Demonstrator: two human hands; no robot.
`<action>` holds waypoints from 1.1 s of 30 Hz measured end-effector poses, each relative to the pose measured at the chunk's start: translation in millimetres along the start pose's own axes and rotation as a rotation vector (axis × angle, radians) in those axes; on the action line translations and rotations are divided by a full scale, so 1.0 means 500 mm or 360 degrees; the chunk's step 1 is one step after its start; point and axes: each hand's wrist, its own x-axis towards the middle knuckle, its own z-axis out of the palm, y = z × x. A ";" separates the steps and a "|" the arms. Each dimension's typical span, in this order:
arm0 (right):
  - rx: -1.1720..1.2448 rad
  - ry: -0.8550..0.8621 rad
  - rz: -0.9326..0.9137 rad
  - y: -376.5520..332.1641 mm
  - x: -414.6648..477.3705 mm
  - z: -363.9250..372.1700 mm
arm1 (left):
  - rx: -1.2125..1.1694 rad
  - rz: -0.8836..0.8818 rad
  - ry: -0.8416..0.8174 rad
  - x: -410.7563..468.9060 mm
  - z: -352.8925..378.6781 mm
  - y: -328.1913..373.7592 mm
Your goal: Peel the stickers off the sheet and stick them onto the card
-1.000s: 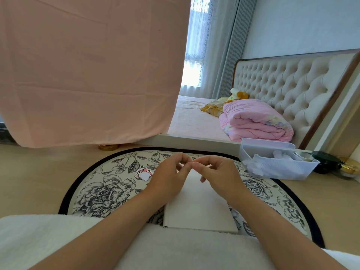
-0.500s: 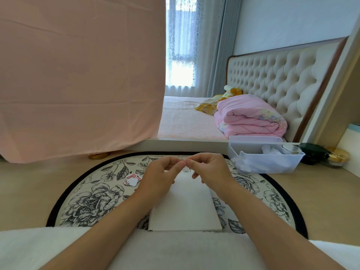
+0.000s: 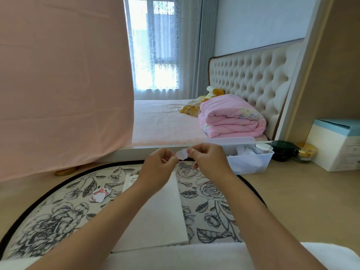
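Observation:
A white card (image 3: pixel 159 217) lies flat on the round flowered rug (image 3: pixel 210 203) in front of me, partly hidden by my left forearm. Both hands are raised above its far end. My left hand (image 3: pixel 157 168) and my right hand (image 3: pixel 209 159) pinch a small pale sticker piece (image 3: pixel 182 154) between their fingertips, white side toward me. A pink and white sticker (image 3: pixel 99 195) lies loose on the rug to the left of the card.
A clear plastic bin (image 3: pixel 251 160) with white items stands right of my hands. Beyond it are a dark jar (image 3: pixel 282 150), a gold-lidded jar (image 3: pixel 305 152) and a white-blue box (image 3: pixel 337 145). A peach cloth (image 3: pixel 62 84) hangs at left; a bed lies behind.
Both hands have risen off the card and drawn slightly apart, and the pale sticker piece shows between the fingertips. The view has tilted up and shifted right.

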 end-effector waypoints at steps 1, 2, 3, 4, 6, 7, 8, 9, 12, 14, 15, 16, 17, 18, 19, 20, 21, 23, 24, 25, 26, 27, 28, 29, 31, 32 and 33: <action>0.0008 0.0065 0.0003 0.009 0.008 -0.011 | 0.0013 0.0002 -0.0013 0.005 0.007 0.002; 0.0006 0.0141 -0.0003 0.019 0.016 -0.025 | 0.0021 -0.0002 -0.0033 0.011 0.016 0.005; -0.0024 0.0218 -0.0023 0.031 0.024 -0.034 | 0.0021 -0.0018 -0.0053 0.015 0.020 0.005; -0.0092 0.0295 -0.0049 0.041 0.028 -0.040 | 0.0009 -0.0038 -0.0071 0.016 0.022 0.004; -0.0302 0.0463 -0.0092 0.059 0.033 -0.057 | -0.0016 -0.0065 -0.0103 0.019 0.028 0.001; -0.0411 0.0540 -0.0099 0.064 0.034 -0.064 | -0.0008 -0.0071 -0.0116 0.020 0.030 -0.003; -0.0505 0.0603 -0.0101 0.065 0.033 -0.071 | 0.0013 -0.0069 -0.0129 0.021 0.030 -0.007; -0.0591 0.0648 -0.0100 0.067 0.033 -0.078 | 0.0039 -0.0060 -0.0144 0.021 0.029 -0.010; -0.0817 0.0672 -0.0073 0.073 0.038 -0.088 | 0.0126 -0.0031 -0.0157 0.014 0.019 -0.022; -0.0879 0.0655 -0.0014 0.076 0.042 -0.088 | 0.0219 -0.0032 -0.0143 0.005 0.008 -0.032; -0.0883 0.0648 0.0013 0.076 0.044 -0.089 | 0.0261 -0.0033 -0.0145 0.000 0.001 -0.037; -0.0886 0.0642 0.0026 0.076 0.044 -0.089 | 0.0292 -0.0032 -0.0154 -0.004 -0.006 -0.042; -0.0898 0.0631 0.0030 0.074 0.042 -0.089 | 0.0311 -0.0034 -0.0162 -0.008 -0.014 -0.047; -0.0911 0.0622 0.0014 0.070 0.040 -0.087 | 0.0318 -0.0035 -0.0161 -0.012 -0.023 -0.050; -0.0925 0.0619 -0.0021 0.064 0.037 -0.084 | 0.0317 -0.0031 -0.0151 -0.015 -0.031 -0.053; -0.0934 0.0611 -0.0079 0.056 0.034 -0.079 | 0.0312 -0.0022 -0.0133 -0.018 -0.039 -0.055; -0.0935 0.0573 -0.0151 0.045 0.029 -0.069 | 0.0301 -0.0010 -0.0109 -0.021 -0.045 -0.058; -0.0885 0.0373 -0.0277 0.019 0.016 -0.034 | 0.0276 0.0002 -0.0064 -0.028 -0.057 -0.064; -0.0832 0.0242 -0.0298 0.005 0.007 -0.010 | 0.0280 0.0010 -0.0049 -0.032 -0.062 -0.068; -0.0766 0.0127 -0.0286 -0.007 -0.001 0.014 | 0.0312 0.0036 -0.0034 -0.033 -0.065 -0.072; -0.0684 0.0037 -0.0253 -0.015 -0.009 0.037 | 0.0370 0.0077 -0.0013 -0.035 -0.068 -0.075; -0.0593 -0.0031 -0.0193 -0.020 -0.016 0.056 | 0.0450 0.0123 0.0018 -0.036 -0.071 -0.077; -0.0502 -0.0084 -0.0113 -0.023 -0.021 0.073 | 0.0534 0.0167 0.0052 -0.038 -0.075 -0.076; -0.0420 -0.0131 -0.0022 -0.024 -0.026 0.085 | 0.0621 0.0218 0.0083 -0.040 -0.080 -0.074; -0.0291 -0.0222 0.0145 -0.027 -0.035 0.100 | 0.0800 0.0363 0.0108 -0.042 -0.088 -0.074; -0.0245 -0.0270 0.0208 -0.029 -0.040 0.104 | 0.0890 0.0465 0.0115 -0.042 -0.090 -0.075; -0.0202 -0.0311 0.0258 -0.029 -0.045 0.108 | 0.0979 0.0581 0.0123 -0.042 -0.091 -0.078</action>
